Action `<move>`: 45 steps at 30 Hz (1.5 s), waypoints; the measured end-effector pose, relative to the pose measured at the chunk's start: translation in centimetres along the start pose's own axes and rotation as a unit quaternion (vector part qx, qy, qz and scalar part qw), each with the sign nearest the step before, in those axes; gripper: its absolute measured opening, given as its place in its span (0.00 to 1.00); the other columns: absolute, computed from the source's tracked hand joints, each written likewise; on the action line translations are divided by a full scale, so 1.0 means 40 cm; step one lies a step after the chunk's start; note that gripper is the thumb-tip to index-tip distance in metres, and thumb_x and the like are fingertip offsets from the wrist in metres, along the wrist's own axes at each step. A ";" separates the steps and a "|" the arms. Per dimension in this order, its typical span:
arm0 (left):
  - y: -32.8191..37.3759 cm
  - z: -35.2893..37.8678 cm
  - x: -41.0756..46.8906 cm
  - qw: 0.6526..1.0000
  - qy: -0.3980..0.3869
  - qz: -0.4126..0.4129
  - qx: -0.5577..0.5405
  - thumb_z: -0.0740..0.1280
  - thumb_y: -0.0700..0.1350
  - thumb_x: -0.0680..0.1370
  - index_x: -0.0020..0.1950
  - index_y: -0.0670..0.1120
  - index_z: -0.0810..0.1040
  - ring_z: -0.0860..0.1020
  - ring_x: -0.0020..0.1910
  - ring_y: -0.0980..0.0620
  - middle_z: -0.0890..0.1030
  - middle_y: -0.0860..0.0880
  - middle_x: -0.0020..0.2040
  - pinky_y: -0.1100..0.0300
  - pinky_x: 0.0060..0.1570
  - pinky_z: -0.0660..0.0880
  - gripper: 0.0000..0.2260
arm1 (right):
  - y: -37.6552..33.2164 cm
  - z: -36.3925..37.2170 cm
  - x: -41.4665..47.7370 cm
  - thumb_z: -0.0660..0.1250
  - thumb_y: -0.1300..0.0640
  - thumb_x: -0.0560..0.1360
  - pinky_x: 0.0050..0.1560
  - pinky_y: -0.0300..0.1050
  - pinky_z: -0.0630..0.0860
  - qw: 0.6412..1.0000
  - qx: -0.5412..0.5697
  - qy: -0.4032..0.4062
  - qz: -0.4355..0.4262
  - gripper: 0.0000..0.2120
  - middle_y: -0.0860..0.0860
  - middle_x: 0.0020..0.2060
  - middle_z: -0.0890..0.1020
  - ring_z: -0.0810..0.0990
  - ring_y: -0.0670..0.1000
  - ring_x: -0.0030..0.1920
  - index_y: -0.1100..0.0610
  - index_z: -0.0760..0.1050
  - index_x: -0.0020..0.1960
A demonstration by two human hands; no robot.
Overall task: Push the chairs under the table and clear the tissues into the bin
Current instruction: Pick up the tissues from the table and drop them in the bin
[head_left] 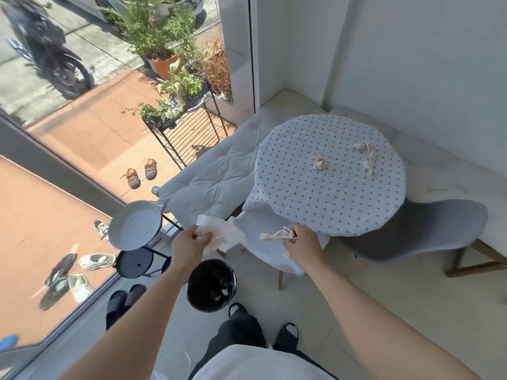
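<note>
My left hand grips a large crumpled white tissue above and a little behind the black bin. My right hand is closed on a smaller twisted tissue near the front edge of the round table with its dotted cloth. Three crumpled tissues lie on the table: one in the middle, one at the far right, one just below it. A white chair and a grey chair stand partly under the table. The bin holds a few scraps.
A cushioned white bench runs along the glass wall and behind the table. Left of the bin stands a small black rack with a white plate-like top. Black slippers lie on the floor by the glass. My feet are below the bin.
</note>
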State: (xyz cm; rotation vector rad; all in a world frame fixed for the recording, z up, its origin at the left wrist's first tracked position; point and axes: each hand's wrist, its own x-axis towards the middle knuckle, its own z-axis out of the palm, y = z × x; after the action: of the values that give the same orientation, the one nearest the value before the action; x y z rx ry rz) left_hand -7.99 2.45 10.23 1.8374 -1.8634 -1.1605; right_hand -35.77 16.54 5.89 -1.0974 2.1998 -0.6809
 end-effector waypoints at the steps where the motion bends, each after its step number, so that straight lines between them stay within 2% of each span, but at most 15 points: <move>1: -0.020 -0.021 -0.014 1.000 0.002 -0.004 0.006 0.73 0.46 0.78 0.50 0.43 0.83 0.82 0.44 0.40 0.85 0.41 0.44 0.56 0.37 0.72 0.07 | -0.017 0.022 -0.010 0.71 0.60 0.76 0.37 0.34 0.63 1.000 0.001 -0.013 -0.006 0.06 0.49 0.43 0.78 0.75 0.52 0.44 0.53 0.74 0.44; 6: -0.134 -0.107 -0.029 0.998 0.018 -0.053 0.006 0.73 0.45 0.78 0.48 0.39 0.80 0.81 0.43 0.37 0.84 0.37 0.43 0.53 0.37 0.70 0.09 | -0.107 0.123 -0.051 0.70 0.57 0.77 0.37 0.41 0.63 0.998 -0.009 -0.056 -0.034 0.09 0.49 0.41 0.75 0.73 0.52 0.43 0.50 0.70 0.43; 7: -0.156 -0.119 -0.026 0.998 0.017 -0.063 0.005 0.73 0.45 0.78 0.48 0.40 0.80 0.81 0.41 0.40 0.83 0.39 0.43 0.56 0.37 0.72 0.08 | -0.120 0.145 -0.056 0.71 0.56 0.77 0.38 0.43 0.64 0.997 -0.011 -0.064 -0.032 0.08 0.50 0.43 0.76 0.74 0.53 0.43 0.51 0.71 0.43; 10: -0.221 -0.152 -0.009 0.996 0.006 -0.086 -0.013 0.72 0.44 0.79 0.50 0.42 0.82 0.81 0.37 0.49 0.85 0.43 0.44 0.67 0.25 0.73 0.06 | -0.159 0.215 -0.064 0.70 0.56 0.77 0.39 0.44 0.65 0.996 -0.015 -0.080 -0.023 0.05 0.53 0.44 0.79 0.76 0.55 0.44 0.53 0.74 0.44; 13: -0.306 -0.180 0.026 0.996 -0.020 -0.092 -0.005 0.72 0.49 0.78 0.45 0.44 0.81 0.81 0.37 0.44 0.84 0.46 0.38 0.54 0.33 0.74 0.08 | -0.198 0.292 -0.069 0.69 0.56 0.77 0.36 0.36 0.63 0.997 -0.013 -0.080 -0.007 0.08 0.51 0.42 0.77 0.75 0.53 0.42 0.51 0.71 0.42; 14: -0.334 -0.190 0.038 0.994 -0.034 -0.099 -0.005 0.72 0.48 0.78 0.44 0.42 0.80 0.78 0.36 0.44 0.81 0.45 0.36 0.53 0.35 0.71 0.10 | -0.209 0.319 -0.071 0.69 0.55 0.77 0.37 0.36 0.65 0.997 -0.011 -0.081 0.009 0.07 0.50 0.43 0.78 0.76 0.53 0.43 0.50 0.72 0.43; 16: -0.388 -0.209 0.064 0.991 -0.059 -0.115 -0.012 0.72 0.47 0.78 0.45 0.38 0.80 0.74 0.34 0.48 0.80 0.37 0.37 0.55 0.34 0.67 0.12 | -0.233 0.375 -0.074 0.68 0.51 0.76 0.44 0.44 0.74 0.995 -0.011 -0.086 0.046 0.03 0.48 0.45 0.80 0.79 0.52 0.46 0.48 0.74 0.45; 18: -0.444 -0.228 0.098 0.989 -0.080 -0.121 -0.015 0.72 0.47 0.77 0.47 0.36 0.79 0.73 0.33 0.49 0.81 0.36 0.39 0.55 0.34 0.67 0.13 | -0.251 0.441 -0.073 0.67 0.49 0.75 0.47 0.50 0.76 0.995 -0.008 -0.080 0.064 0.04 0.46 0.44 0.80 0.80 0.52 0.47 0.49 0.76 0.45; 21: -0.536 -0.241 0.157 0.988 -0.097 -0.120 0.004 0.72 0.49 0.76 0.44 0.37 0.77 0.73 0.34 0.48 0.78 0.39 0.36 0.52 0.35 0.67 0.15 | -0.276 0.534 -0.066 0.69 0.55 0.77 0.40 0.40 0.69 0.994 0.004 -0.078 0.074 0.04 0.46 0.42 0.79 0.77 0.49 0.44 0.52 0.75 0.44; 24: -0.610 -0.237 0.204 0.986 -0.099 -0.137 0.013 0.72 0.47 0.77 0.46 0.37 0.78 0.74 0.35 0.47 0.81 0.36 0.40 0.52 0.35 0.68 0.13 | -0.271 0.624 -0.056 0.68 0.57 0.77 0.39 0.41 0.68 0.990 0.014 -0.097 0.101 0.07 0.46 0.43 0.77 0.76 0.48 0.44 0.48 0.74 0.42; 28: -0.689 -0.188 0.264 0.980 -0.108 -0.167 0.015 0.71 0.48 0.77 0.46 0.41 0.80 0.81 0.40 0.39 0.84 0.40 0.41 0.53 0.36 0.72 0.10 | -0.238 0.730 -0.017 0.69 0.55 0.77 0.36 0.40 0.67 0.984 0.026 -0.109 0.136 0.06 0.47 0.41 0.79 0.77 0.49 0.43 0.52 0.75 0.42; 34: -0.816 -0.041 0.345 0.969 -0.125 -0.215 -0.004 0.69 0.47 0.79 0.48 0.41 0.79 0.82 0.43 0.39 0.84 0.38 0.46 0.53 0.38 0.74 0.09 | -0.151 0.873 0.061 0.69 0.56 0.77 0.33 0.39 0.67 0.976 0.025 -0.109 0.186 0.05 0.49 0.40 0.81 0.79 0.51 0.42 0.54 0.76 0.43; 36: -0.874 0.025 0.376 0.963 -0.134 -0.235 -0.015 0.67 0.47 0.80 0.50 0.41 0.79 0.80 0.39 0.42 0.84 0.37 0.47 0.53 0.37 0.73 0.09 | -0.118 0.930 0.083 0.68 0.56 0.78 0.35 0.42 0.70 0.972 0.024 -0.118 0.202 0.04 0.49 0.41 0.82 0.80 0.52 0.43 0.56 0.78 0.45; 42: -1.037 0.199 0.448 0.954 -0.141 -0.263 -0.033 0.66 0.44 0.78 0.48 0.37 0.78 0.74 0.35 0.47 0.78 0.45 0.37 0.54 0.34 0.70 0.10 | 0.010 1.126 0.126 0.66 0.57 0.76 0.35 0.45 0.71 0.959 0.012 -0.129 0.252 0.06 0.51 0.39 0.81 0.79 0.56 0.42 0.59 0.77 0.44; 45: -1.111 0.271 0.478 0.954 -0.148 -0.259 -0.028 0.67 0.45 0.78 0.47 0.41 0.78 0.75 0.34 0.48 0.80 0.45 0.36 0.56 0.34 0.71 0.08 | 0.060 1.219 0.146 0.66 0.57 0.77 0.38 0.48 0.73 0.954 0.010 -0.138 0.267 0.05 0.51 0.39 0.81 0.79 0.55 0.42 0.58 0.78 0.46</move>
State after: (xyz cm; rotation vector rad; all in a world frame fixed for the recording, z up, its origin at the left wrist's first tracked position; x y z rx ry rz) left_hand 13.08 -5.86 -33.89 2.3019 -1.4918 -1.7240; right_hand -6.24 4.11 -31.40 -0.5031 2.0981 -0.2883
